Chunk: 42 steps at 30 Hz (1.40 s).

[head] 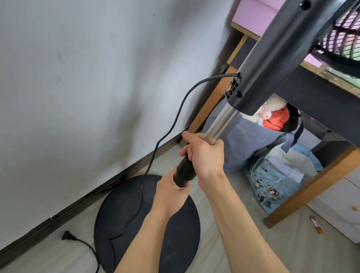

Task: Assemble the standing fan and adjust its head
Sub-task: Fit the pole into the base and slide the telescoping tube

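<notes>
The black standing fan rises from a round black base (180,226) on the floor. Its shiny metal inner pole (222,120) slides into a black outer tube with a collar (184,171). Above, the black neck housing (276,46) runs to the upper right, where part of the black wire grille (351,33) shows. My right hand (203,156) is closed around the joint of metal pole and collar. Just below it, my left hand (171,191) wraps the black tube under the collar. A black power cord (169,128) hangs from the housing down over the base.
The cord's plug (68,235) lies loose on the pale floor near the dark skirting board and white wall. To the right stands a wooden-framed desk or bed (311,191) with bags and cloth (269,184) under it. A small orange and white object (316,224) lies on the floor.
</notes>
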Each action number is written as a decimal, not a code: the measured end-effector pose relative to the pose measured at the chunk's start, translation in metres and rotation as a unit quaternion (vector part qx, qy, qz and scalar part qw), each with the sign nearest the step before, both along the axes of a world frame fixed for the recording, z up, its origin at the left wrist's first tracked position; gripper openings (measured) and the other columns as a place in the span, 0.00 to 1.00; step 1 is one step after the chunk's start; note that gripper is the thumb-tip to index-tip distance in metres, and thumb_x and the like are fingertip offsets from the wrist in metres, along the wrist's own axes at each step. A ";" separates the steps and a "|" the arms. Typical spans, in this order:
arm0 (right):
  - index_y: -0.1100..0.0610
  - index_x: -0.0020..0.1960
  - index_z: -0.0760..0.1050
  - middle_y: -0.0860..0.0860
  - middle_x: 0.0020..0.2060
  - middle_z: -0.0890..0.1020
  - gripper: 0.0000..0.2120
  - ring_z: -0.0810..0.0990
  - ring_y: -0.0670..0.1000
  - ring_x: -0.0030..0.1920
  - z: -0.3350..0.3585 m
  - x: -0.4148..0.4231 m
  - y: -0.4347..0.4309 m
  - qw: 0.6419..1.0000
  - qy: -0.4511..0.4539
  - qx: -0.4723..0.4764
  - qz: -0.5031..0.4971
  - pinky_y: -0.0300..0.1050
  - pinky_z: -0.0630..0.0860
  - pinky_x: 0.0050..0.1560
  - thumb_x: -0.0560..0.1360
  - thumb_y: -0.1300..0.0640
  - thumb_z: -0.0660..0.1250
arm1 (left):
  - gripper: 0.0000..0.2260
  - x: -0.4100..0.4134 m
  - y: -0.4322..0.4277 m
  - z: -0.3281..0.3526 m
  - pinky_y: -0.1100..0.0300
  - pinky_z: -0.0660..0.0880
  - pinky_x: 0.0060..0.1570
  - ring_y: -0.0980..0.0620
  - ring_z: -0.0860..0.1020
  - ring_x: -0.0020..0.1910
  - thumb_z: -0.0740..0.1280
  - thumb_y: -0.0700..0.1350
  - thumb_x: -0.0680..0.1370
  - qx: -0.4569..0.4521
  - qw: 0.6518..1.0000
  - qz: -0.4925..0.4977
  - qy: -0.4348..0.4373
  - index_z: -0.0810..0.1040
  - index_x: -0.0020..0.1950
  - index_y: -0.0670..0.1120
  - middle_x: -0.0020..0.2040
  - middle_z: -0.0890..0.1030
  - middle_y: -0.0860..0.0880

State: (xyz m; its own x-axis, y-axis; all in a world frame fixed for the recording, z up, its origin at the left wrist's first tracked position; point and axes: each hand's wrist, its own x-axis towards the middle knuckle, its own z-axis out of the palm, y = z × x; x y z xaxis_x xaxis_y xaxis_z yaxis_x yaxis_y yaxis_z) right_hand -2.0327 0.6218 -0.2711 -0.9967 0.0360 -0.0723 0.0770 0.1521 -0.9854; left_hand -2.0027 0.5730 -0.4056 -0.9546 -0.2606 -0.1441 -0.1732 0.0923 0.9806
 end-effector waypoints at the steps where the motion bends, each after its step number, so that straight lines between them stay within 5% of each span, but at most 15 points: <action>1: 0.57 0.25 0.67 0.48 0.17 0.70 0.21 0.76 0.52 0.31 0.001 0.000 0.000 1.000 -0.001 -0.002 0.002 0.52 0.79 0.50 0.74 0.61 0.70 | 0.09 0.001 0.000 0.001 0.47 0.80 0.46 0.47 0.81 0.40 0.70 0.44 0.74 -0.002 1.000 0.004 0.001 0.77 0.44 0.59 0.39 0.83 0.51; 9: 0.58 0.29 0.66 0.51 0.19 0.64 0.19 0.64 0.49 0.22 0.031 -0.007 0.011 0.998 0.037 -0.049 -0.004 0.41 0.72 0.30 0.74 0.64 0.70 | 0.16 0.004 0.004 0.004 0.57 0.67 0.34 0.55 0.69 0.29 0.67 0.42 0.71 -0.005 1.000 0.012 -0.015 0.72 0.34 0.64 0.26 0.74 0.61; 15: 0.54 0.23 0.67 0.51 0.22 0.70 0.24 0.68 0.51 0.30 0.026 -0.009 0.014 0.992 0.074 -0.063 0.084 0.49 0.73 0.41 0.75 0.60 0.71 | 0.14 -0.002 -0.001 0.006 0.59 0.67 0.33 0.56 0.72 0.29 0.68 0.41 0.70 -0.014 1.000 0.022 -0.016 0.73 0.35 0.62 0.28 0.76 0.57; 19: 0.51 0.29 0.76 0.52 0.29 0.79 0.14 0.75 0.55 0.39 0.015 -0.010 0.026 0.972 0.056 -0.113 0.196 0.53 0.71 0.50 0.72 0.59 0.71 | 0.12 0.003 0.002 0.003 0.64 0.66 0.30 0.57 0.70 0.28 0.68 0.39 0.72 -0.011 1.000 0.017 -0.021 0.71 0.37 0.56 0.29 0.75 0.55; 25: 0.55 0.25 0.67 0.53 0.22 0.72 0.19 0.69 0.52 0.28 0.011 -0.024 0.028 0.957 0.011 -0.067 0.281 0.47 0.68 0.40 0.71 0.57 0.70 | 0.12 -0.001 0.000 -0.003 0.60 0.69 0.34 0.55 0.72 0.29 0.68 0.42 0.73 -0.007 1.000 0.007 -0.016 0.72 0.35 0.58 0.29 0.76 0.56; 29: 0.54 0.28 0.59 0.51 0.23 0.60 0.22 0.58 0.50 0.25 0.004 -0.017 0.020 0.978 0.026 -0.116 0.170 0.43 0.59 0.29 0.72 0.61 0.70 | 0.18 -0.003 0.000 -0.005 0.58 0.70 0.35 0.54 0.72 0.29 0.68 0.41 0.72 -0.008 1.000 0.006 -0.013 0.73 0.34 0.66 0.28 0.76 0.57; 36: 0.53 0.31 0.61 0.53 0.26 0.63 0.21 0.62 0.49 0.25 -0.004 -0.013 -0.002 0.987 0.055 -0.130 -0.073 0.42 0.65 0.28 0.77 0.62 0.68 | 0.07 -0.006 0.004 -0.011 0.46 0.82 0.45 0.52 0.81 0.39 0.68 0.46 0.74 -0.029 0.999 -0.009 -0.019 0.77 0.45 0.59 0.39 0.83 0.54; 42: 0.55 0.28 0.66 0.53 0.24 0.67 0.21 0.65 0.50 0.25 0.004 -0.010 0.010 0.991 0.050 -0.070 0.102 0.43 0.68 0.32 0.75 0.60 0.71 | 0.11 -0.002 -0.004 -0.009 0.54 0.74 0.36 0.48 0.75 0.33 0.65 0.43 0.71 -0.025 0.999 0.007 -0.036 0.74 0.39 0.61 0.34 0.81 0.49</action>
